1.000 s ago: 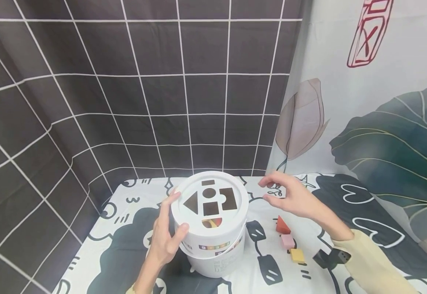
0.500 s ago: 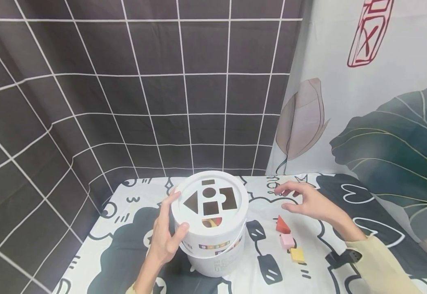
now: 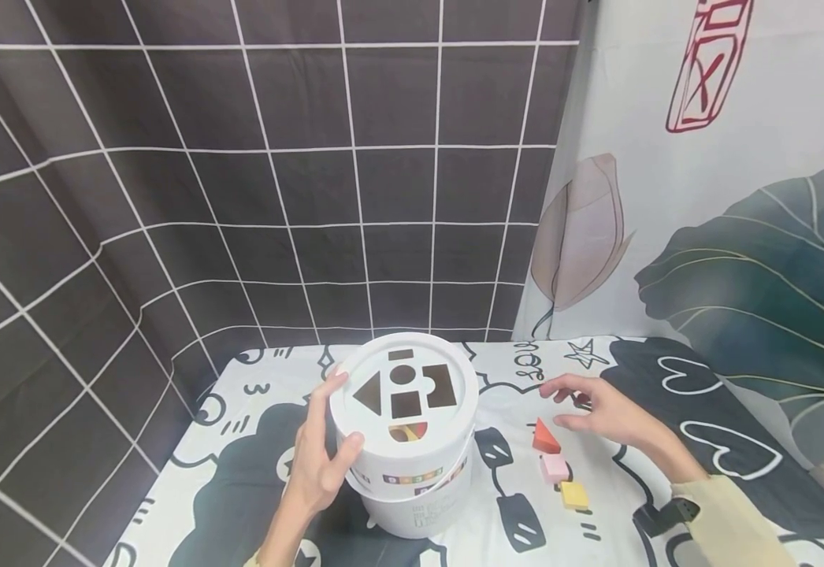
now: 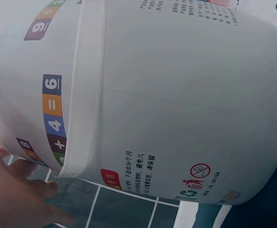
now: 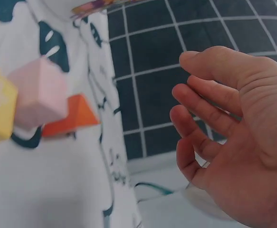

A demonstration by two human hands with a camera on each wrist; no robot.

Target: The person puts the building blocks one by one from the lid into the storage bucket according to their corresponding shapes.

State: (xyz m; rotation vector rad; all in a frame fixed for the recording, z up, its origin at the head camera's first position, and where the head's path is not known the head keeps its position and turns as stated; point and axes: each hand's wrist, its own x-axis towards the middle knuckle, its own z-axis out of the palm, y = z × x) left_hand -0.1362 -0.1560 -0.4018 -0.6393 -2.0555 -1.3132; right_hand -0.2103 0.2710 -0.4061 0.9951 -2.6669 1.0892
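A white shape-sorter bucket (image 3: 412, 516) stands upright, covered by a white lid (image 3: 373, 425) with cut-out shapes. Its printed side fills most of the left wrist view. My left hand (image 3: 316, 457) grips the lid's left edge, with the index fingertip and thumb at the rim. My right hand (image 3: 599, 405) is bare of any object, fingers loosely bent, just right of a red triangular block (image 3: 545, 435). A pink block (image 3: 554, 468) and a yellow block (image 3: 573, 495) lie beside it in a slanting row. Through one lid hole, coloured pieces (image 3: 412, 431) show inside the bucket.
A white cloth with black doodles (image 3: 469, 504) covers the table. Behind it hangs a dark curtain with white grid lines (image 3: 398, 189). A leaf-patterned curtain (image 3: 759, 299) borders the right side. My right wrist wears a black strap device (image 3: 663, 516).
My right hand has moved right, away from the bucket, and lowered toward the red block. My left hand, the bucket and the blocks stay in place.
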